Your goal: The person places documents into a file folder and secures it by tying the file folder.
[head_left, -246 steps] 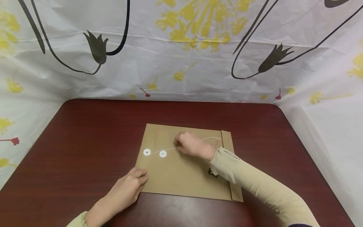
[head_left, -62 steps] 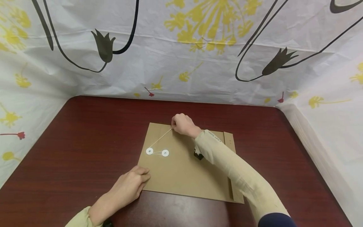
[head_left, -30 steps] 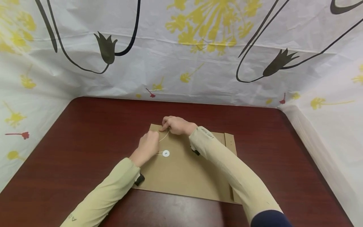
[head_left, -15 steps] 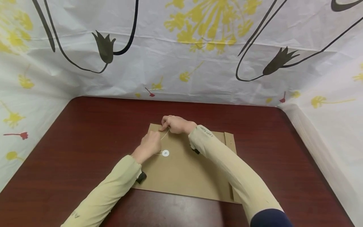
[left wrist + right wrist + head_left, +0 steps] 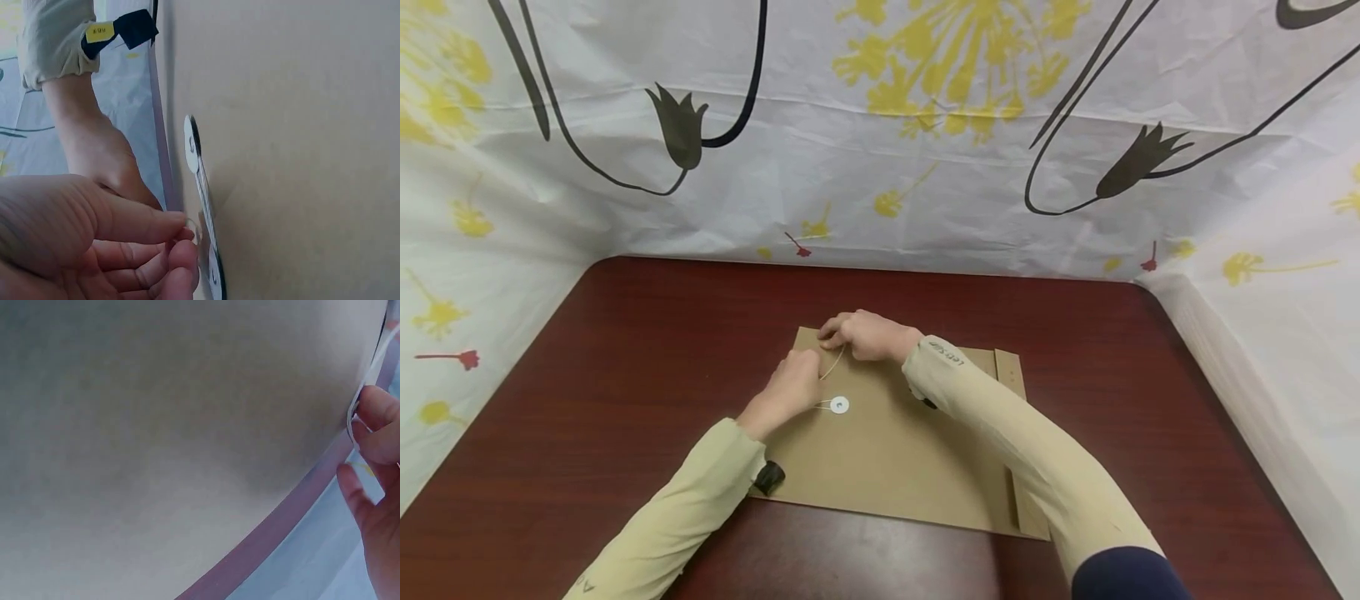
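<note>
A brown kraft envelope (image 5: 895, 450) lies flat on the table, its folded strip on the right. One white paper disc (image 5: 839, 405) shows in the head view; the left wrist view shows that disc (image 5: 191, 144) and a second disc (image 5: 215, 275), with string (image 5: 205, 200) running between them. My left hand (image 5: 790, 383) covers the second disc in the head view, thumb and forefinger pinching the thin string (image 5: 832, 365) beside it. Near the envelope's far edge, my right hand (image 5: 872, 335) holds the string's other part; the string (image 5: 350, 422) passes among its curled fingers.
The dark red table (image 5: 685, 333) extends around the envelope. A white sheet (image 5: 955, 225) with printed flowers hangs behind and at both sides. Both forearms wear beige sleeves (image 5: 1022, 425), with a small black device (image 5: 769, 477) at the left wrist.
String now links both discs, unlike 8.2 s ago. My left hand has left the envelope's near-left corner for the left disc; my right hand has shifted to the far edge. The last second shows only slight movement.
</note>
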The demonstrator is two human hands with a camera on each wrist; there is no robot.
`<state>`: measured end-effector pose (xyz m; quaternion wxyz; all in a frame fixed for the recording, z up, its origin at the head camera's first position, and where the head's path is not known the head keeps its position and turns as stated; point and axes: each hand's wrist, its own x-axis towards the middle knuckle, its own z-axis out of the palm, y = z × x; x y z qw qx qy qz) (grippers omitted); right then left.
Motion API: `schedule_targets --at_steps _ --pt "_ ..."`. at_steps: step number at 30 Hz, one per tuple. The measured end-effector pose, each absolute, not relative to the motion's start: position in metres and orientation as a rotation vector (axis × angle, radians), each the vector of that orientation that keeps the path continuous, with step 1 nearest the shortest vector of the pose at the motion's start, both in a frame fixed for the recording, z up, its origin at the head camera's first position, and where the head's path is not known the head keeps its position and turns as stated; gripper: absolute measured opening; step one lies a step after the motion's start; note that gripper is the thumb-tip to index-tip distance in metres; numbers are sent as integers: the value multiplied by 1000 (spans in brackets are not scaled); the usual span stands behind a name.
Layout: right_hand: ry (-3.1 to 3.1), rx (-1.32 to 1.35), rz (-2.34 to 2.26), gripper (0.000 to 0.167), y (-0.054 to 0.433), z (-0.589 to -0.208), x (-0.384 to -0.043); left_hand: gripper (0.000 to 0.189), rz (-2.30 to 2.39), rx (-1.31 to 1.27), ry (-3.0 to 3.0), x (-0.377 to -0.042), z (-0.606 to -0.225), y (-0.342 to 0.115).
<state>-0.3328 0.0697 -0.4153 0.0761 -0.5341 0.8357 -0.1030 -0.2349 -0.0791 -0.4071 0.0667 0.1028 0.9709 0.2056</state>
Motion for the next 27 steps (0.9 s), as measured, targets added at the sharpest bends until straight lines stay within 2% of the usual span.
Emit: schedule_targets --at_steps 5,12,20,27 --pt "2455 -1661 -362 54 73 -420 -338 36 554 345 3000 -230 -409 -73" --pt "2419 -1702 -429 44 77 -425 -342 40 559 654 3033 -221 -411 -61" --pt "2413 -1729 -440 35 77 -425 -344 21 290 724 3105 -211 -414 -37" --pt "2423 -1708 -433 35 76 -426 -345 12 120 847 3140 -205 -419 -21"
